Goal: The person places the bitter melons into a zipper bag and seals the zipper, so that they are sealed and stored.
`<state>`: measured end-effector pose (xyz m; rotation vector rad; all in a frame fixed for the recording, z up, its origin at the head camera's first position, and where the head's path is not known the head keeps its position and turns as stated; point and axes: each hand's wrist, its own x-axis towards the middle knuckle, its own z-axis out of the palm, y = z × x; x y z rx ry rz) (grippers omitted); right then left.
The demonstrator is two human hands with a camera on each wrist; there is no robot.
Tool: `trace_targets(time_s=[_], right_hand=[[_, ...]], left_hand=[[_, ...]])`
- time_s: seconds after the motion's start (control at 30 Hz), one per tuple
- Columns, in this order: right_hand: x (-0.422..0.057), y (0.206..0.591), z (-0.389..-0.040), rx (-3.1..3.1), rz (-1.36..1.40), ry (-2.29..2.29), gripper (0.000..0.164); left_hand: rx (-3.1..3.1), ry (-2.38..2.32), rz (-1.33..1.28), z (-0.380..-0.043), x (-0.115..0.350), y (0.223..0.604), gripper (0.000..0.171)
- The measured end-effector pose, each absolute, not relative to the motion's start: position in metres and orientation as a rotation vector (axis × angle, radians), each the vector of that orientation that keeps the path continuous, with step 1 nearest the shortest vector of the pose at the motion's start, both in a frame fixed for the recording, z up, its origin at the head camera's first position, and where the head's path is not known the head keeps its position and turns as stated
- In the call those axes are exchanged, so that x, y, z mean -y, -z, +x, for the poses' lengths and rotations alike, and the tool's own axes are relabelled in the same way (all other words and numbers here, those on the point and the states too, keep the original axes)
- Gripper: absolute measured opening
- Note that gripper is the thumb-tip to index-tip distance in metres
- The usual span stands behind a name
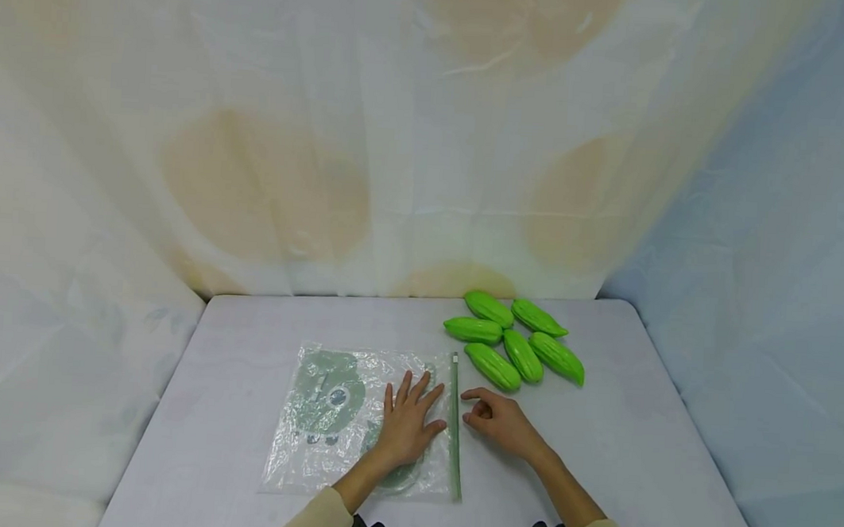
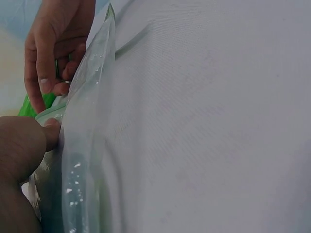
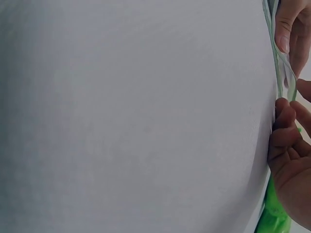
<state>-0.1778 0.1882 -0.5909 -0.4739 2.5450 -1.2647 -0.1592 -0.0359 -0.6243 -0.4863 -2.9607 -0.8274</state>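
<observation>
Beige sleeves (image 1: 317, 521) nearest; hands apart, left hand (image 1: 408, 428) spread flat on clear bag (image 1: 321, 417) at worktop (image 1: 190, 442) centre-left, right hand (image 1: 505, 425) part-curled beside its green edge strip (image 1: 454, 432), pinching or not, cannot tell. Right wrist view shows bag lips (image 3: 278, 73) parted, unseen from head; head view alone shows six whole green gourds (image 1: 523, 356), far right.

Six vegetables (image 1: 523, 357); one bag (image 1: 329, 402); two hands (image 1: 406, 431) (image 1: 503, 425)
</observation>
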Motion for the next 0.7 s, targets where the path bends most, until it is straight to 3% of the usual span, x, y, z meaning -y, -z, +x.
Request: trace_targets(time_s=[0.7], right_hand=[[-0.1839,0.5924,-0.1809,-2.556,-0.551,1.164,0.034]], left_hand=[[2.920,0.909,-0.492,-0.1599,0.0393,0.6227,0.059]])
